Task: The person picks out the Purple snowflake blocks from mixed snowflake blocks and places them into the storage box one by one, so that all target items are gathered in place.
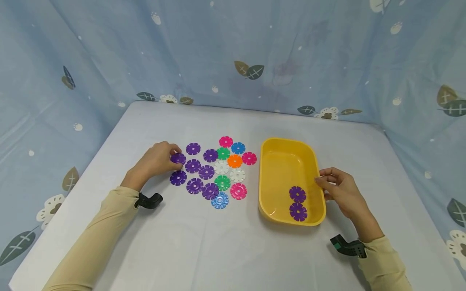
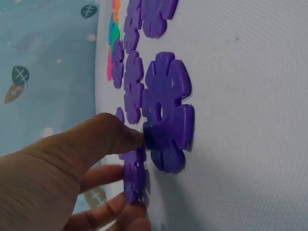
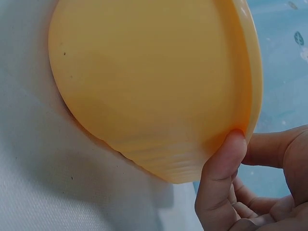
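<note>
My left hand point(image 1: 154, 159) pinches a purple notched plastic disc point(image 1: 178, 158) at the left side of a group of flower-shaped discs. In the left wrist view the thumb lies at one edge of this disc point(image 2: 134, 179) and the fingers at the other. Another purple disc point(image 2: 166, 113) lies flat close to the thumb. On the right, my right hand point(image 1: 342, 190) grips the rim of a yellow plastic basin point(image 1: 278, 173), thumb on one side and fingers on the other. Two purple discs point(image 1: 298, 211) lie inside the basin near its front right corner.
Several more purple discs point(image 1: 195, 186) lie beside the left hand. Pink point(image 1: 238, 191), green point(image 1: 222, 182), white point(image 1: 238, 175), orange point(image 1: 234, 161) and blue discs point(image 1: 220, 200) spread between them and the basin. A patterned blue curtain point(image 1: 218, 52) hangs behind the white table point(image 1: 218, 250).
</note>
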A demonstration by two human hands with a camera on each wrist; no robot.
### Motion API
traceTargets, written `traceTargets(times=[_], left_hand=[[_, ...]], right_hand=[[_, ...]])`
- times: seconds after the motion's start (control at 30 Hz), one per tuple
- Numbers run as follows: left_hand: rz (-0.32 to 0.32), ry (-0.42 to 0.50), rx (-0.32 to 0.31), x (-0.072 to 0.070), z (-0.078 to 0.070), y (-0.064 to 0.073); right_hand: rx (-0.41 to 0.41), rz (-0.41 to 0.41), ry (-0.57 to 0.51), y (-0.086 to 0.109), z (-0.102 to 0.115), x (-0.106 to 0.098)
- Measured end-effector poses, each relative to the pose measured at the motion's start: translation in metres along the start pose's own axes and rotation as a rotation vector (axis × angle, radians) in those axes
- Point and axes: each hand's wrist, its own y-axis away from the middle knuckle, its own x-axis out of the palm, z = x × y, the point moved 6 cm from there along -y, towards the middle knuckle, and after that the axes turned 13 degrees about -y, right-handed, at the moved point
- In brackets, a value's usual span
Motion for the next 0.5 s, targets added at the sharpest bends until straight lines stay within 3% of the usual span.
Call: traceTargets(times=[0.13, 0.5], left_hand=[[-0.011, -0.013, 0.022, -0.0014, -0.0016, -0.0013], [0.024, 0.019, 0.011, -0.0006, 0.002, -0.002]], right_hand=[[-0.014, -0.002, 0.003, -0.0007, 0.0007, -0.0004], [-0.014, 0.017, -0.039, -0.0001, -0.002, -0.0001]])
